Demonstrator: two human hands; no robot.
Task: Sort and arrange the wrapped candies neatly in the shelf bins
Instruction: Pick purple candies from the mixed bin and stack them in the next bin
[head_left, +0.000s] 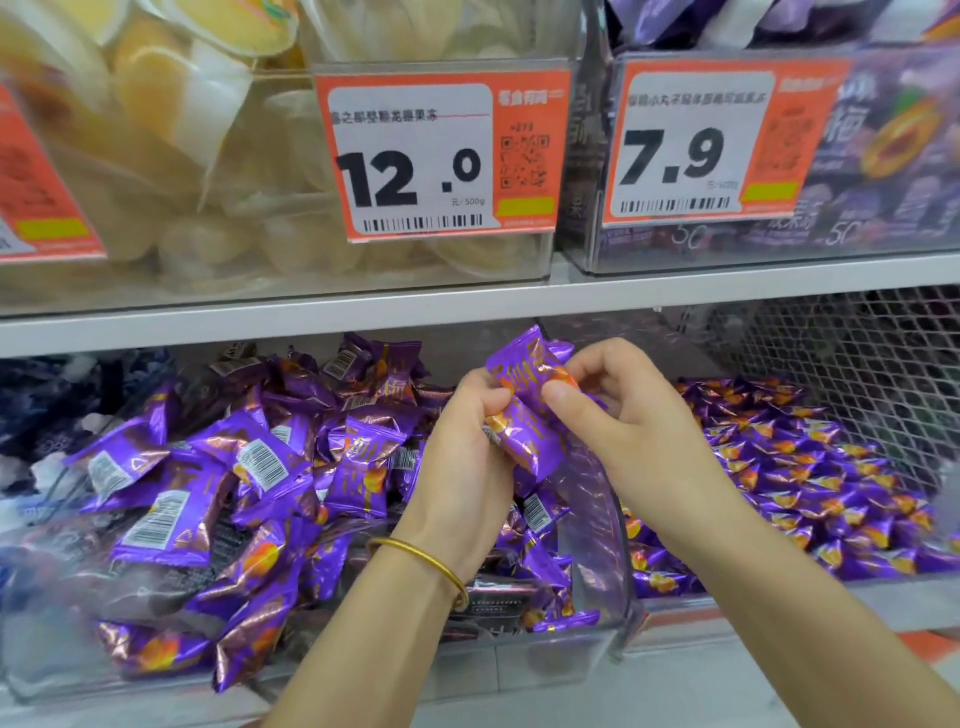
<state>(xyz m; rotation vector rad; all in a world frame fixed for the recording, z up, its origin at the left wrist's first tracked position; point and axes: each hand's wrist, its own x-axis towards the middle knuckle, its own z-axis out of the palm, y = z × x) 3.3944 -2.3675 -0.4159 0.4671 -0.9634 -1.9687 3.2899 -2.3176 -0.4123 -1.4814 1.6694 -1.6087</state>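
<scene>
Two or three purple foil candy packs are held up above the middle clear bin. My left hand, with a gold bangle on its wrist, grips the lower packs from the left. My right hand pinches the top pack from the right with thumb and fingers. Below lies a loose heap of the same purple packs, many showing white barcodes. The bin to the right holds several smaller purple candies packed in rows.
The upper shelf edge runs just above my hands. It carries clear bins of pale jelly cups and purple bags, with orange price tags reading 12.0 and 7.9. A wire mesh panel stands at the back right.
</scene>
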